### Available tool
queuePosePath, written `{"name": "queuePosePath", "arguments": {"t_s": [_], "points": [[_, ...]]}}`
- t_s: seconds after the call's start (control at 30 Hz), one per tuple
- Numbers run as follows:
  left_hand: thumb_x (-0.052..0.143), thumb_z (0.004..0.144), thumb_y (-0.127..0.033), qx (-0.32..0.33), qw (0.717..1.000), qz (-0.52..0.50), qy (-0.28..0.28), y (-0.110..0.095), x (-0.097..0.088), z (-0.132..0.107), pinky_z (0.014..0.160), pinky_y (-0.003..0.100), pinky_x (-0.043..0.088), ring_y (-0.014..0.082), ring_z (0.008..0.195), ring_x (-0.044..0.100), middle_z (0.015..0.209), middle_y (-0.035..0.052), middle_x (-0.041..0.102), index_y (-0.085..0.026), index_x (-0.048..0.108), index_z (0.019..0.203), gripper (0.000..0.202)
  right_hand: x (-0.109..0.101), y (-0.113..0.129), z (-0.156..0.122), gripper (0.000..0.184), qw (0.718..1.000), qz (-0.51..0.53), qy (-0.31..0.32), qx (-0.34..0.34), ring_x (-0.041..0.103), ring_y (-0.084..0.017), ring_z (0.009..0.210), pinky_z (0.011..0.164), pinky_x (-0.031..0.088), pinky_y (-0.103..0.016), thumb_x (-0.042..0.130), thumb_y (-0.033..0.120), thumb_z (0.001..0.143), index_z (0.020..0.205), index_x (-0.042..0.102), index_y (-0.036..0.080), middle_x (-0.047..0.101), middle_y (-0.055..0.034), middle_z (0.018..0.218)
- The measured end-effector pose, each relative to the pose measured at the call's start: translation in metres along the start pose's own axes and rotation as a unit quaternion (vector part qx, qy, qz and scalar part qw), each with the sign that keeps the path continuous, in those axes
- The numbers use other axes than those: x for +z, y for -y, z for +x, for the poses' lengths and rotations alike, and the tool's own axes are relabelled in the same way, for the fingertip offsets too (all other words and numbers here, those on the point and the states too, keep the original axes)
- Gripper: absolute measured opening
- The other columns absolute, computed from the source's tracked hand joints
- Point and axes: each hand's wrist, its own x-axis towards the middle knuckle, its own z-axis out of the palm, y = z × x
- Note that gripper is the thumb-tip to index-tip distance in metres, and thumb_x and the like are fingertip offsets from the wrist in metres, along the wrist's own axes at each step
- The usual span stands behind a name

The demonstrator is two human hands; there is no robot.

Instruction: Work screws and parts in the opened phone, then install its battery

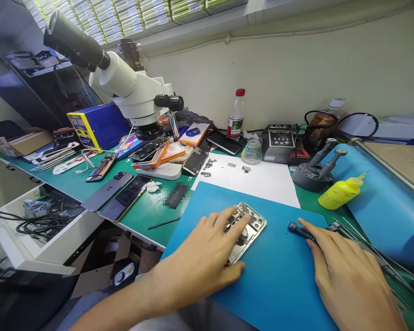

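My left hand [210, 248] lies over an opened phone [253, 225] on the blue mat [269, 276], its fingers steadying it from above. The thumb rests by the near edge. Bare circuitry and camera openings show at the phone's far end; the rest is partly hidden under my palm. To the right, my right hand [348, 271] has its thumb and forefinger closed on a small dark screwdriver [298, 230], held low over the mat. Its far end is covered by my fingers.
Behind the mat, small parts and a glass jar [251, 151] rest on white paper [272, 181]. A tool stand [310, 179] and yellow bottle [341, 193] are at right. A microscope [134, 87], several phones [106, 191] and an open drawer [31, 248] are at left.
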Motion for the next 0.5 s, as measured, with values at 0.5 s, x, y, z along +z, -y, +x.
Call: {"name": "queuePosePath", "arguments": {"t_s": [0.5], "points": [[0.075,0.110,-0.042,-0.103,0.992,0.071,-0.019,0.151,-0.027,0.110,0.106,0.051,0.066,0.0284,0.125,0.074,0.147,0.0126,0.071,-0.021,0.071,0.142,0.039,0.000,0.011,0.001,0.052,0.978,0.132,0.023,0.160,0.072,-0.033,0.111,0.099,0.056,-0.052,0.040,0.051,0.114,0.136,0.079,0.025,0.078,-0.0120,0.123]]}}
